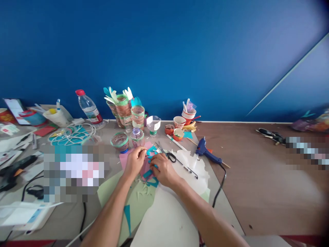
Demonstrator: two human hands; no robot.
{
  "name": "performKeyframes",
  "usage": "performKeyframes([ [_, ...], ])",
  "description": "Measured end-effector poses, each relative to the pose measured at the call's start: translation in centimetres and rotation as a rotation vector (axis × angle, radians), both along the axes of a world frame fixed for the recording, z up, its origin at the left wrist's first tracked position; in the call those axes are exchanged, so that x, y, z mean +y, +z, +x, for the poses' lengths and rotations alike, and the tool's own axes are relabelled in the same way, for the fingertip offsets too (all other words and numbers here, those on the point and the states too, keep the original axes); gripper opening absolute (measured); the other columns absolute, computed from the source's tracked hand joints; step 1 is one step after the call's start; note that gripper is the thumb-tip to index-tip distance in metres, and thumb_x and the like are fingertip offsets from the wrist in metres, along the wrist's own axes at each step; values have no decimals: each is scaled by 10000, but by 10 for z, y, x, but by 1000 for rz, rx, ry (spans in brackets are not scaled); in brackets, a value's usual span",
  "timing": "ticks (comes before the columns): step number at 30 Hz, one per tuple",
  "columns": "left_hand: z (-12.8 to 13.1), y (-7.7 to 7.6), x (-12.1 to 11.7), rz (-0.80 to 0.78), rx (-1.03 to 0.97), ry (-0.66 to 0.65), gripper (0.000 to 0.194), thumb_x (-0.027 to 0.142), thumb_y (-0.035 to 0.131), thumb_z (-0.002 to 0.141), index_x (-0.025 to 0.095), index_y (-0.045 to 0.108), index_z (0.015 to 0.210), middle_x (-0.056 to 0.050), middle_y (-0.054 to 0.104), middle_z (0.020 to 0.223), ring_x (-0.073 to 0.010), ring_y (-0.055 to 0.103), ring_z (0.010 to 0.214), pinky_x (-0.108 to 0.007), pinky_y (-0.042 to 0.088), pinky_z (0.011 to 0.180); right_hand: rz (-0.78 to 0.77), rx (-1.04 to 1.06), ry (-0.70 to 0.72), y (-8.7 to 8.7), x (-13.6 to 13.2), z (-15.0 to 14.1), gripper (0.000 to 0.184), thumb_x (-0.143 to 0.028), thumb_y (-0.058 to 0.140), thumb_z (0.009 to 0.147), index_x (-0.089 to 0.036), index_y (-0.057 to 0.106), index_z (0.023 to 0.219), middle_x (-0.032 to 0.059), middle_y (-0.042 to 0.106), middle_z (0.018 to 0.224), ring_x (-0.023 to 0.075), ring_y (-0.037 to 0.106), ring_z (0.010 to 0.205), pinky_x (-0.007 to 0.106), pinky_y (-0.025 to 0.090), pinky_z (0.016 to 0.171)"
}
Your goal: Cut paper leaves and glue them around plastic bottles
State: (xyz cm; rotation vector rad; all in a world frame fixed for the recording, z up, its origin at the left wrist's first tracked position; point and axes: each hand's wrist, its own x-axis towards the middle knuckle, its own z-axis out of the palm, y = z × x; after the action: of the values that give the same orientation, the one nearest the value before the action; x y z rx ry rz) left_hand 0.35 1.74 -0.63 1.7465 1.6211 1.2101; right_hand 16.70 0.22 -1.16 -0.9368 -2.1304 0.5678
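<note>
My left hand (137,159) is closed in a pinch, its fingertips at the edge of a small cut piece of blue paper (151,150). From the other side my right hand (163,168) curls its fingers over the same blue paper; its fingertips are partly hidden. Beneath both hands lies pink paper (124,160), with blue scraps (153,182) beside the right wrist. Scissors (171,156) with black handles rest just beyond my right hand. Light green paper (113,190) with pale green offcuts spreads under my left forearm, and white paper (164,219) under my right.
A blue glue gun (208,152) lies at right with its cord trailing forward. Behind stand decorated cups (123,109), a clear open container (153,126), small paper cups (178,134) and a red-capped bottle (89,109). A coiled white cable (73,135) and a black glue gun (17,169) are left.
</note>
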Motion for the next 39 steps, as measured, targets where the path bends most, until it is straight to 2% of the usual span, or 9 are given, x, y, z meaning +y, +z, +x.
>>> performKeyframes([
  [6,4,2,-2,13,-5,28,191,303,454,839,206,617,823,-19,663,715,-161,621,660,-262,484,652,27,-94,30,-3,3,-5,157,-92,560,803,-183,684,776,77,625,899,226,524,941,394,439,902],
  [11,6,-2,-1,3,29,20,168,285,460,832,210,610,813,-19,678,740,-161,630,677,-263,486,675,32,-168,-24,-7,5,-9,151,-101,579,805,-164,708,757,96,627,878,242,504,955,393,437,873],
  [24,5,-9,0,10,69,22,194,294,458,830,201,628,823,-41,700,798,-174,644,739,-275,488,721,68,-215,-42,-12,6,-10,213,-75,543,794,-180,729,795,96,632,858,254,502,970,406,435,875],
  [28,4,-11,0,18,70,22,202,300,451,838,203,628,833,-34,699,799,-170,640,740,-273,487,726,75,-272,-38,-11,5,-12,221,-57,542,770,-165,731,809,98,628,849,254,495,988,404,422,910],
  [32,4,-10,0,30,70,28,200,292,450,837,205,629,827,-34,702,807,-170,641,746,-273,486,729,75,-277,-42,-7,3,-12,231,-78,529,800,-166,728,877,101,647,899,251,500,1033,397,415,932],
  [36,4,-9,-2,14,63,22,194,288,454,845,203,628,841,-29,695,784,-173,643,730,-275,487,702,83,-184,-138,-1,7,-1,282,-127,486,850,-163,683,1048,115,648,1045,245,528,1018,401,429,914],
  [39,3,-12,-2,-10,54,1,187,283,459,856,200,626,875,-20,690,768,-167,642,704,-271,489,681,83,-106,-293,0,15,15,283,-144,474,851,-154,672,1054,118,654,1021,243,552,967,392,437,900],
])
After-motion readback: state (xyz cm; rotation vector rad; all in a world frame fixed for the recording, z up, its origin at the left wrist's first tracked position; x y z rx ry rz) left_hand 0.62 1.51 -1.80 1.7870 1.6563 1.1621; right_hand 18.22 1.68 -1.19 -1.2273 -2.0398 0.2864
